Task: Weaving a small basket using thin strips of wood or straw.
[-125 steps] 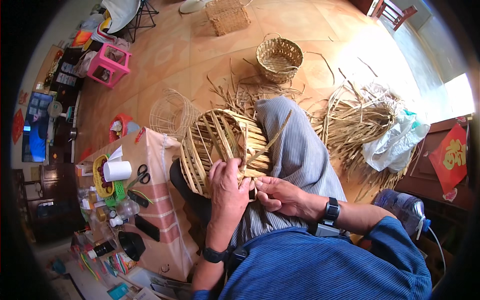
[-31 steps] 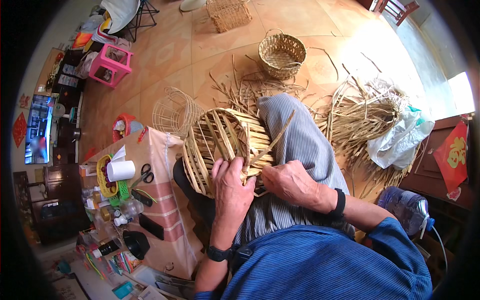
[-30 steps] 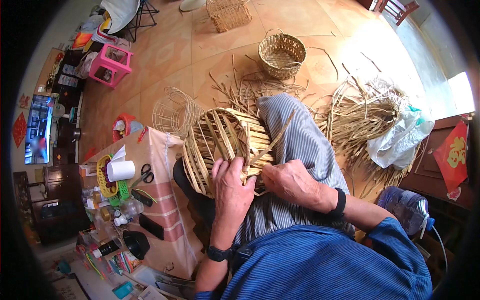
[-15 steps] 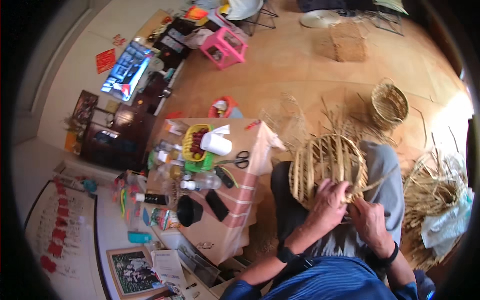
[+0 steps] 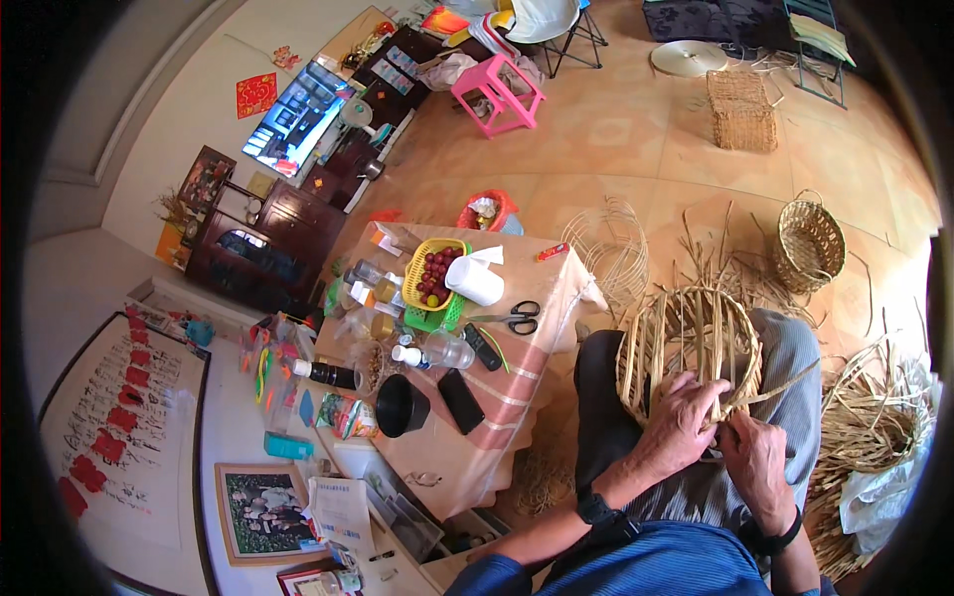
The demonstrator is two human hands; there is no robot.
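A half-woven straw basket (image 5: 651, 348) with open vertical slats rests in my lap on the striped trouser legs (image 5: 790, 368). My left hand (image 5: 678, 422) grips its near side with curled fingers over the slats and rim. Just to the right, my right hand (image 5: 753, 457) is closed at the rim beside it, fingertips pinched on a straw strip, partly hidden. A loose strip sticks out to the right above that hand.
A cloth-covered table (image 5: 517, 397) at left holds scissors (image 5: 522, 318), a yellow fruit basket (image 5: 417, 253), bottles and a black bowl (image 5: 401, 405). Beyond lie a wire frame (image 5: 621, 253), a finished basket (image 5: 810, 248) and a pink stool (image 5: 497, 94). Straw heaps (image 5: 860, 417) lie at right.
The view has swung leftward, so my hands, lap and basket now sit lower and farther right in the picture, with more table and wall showing. Both hands stay on the basket.
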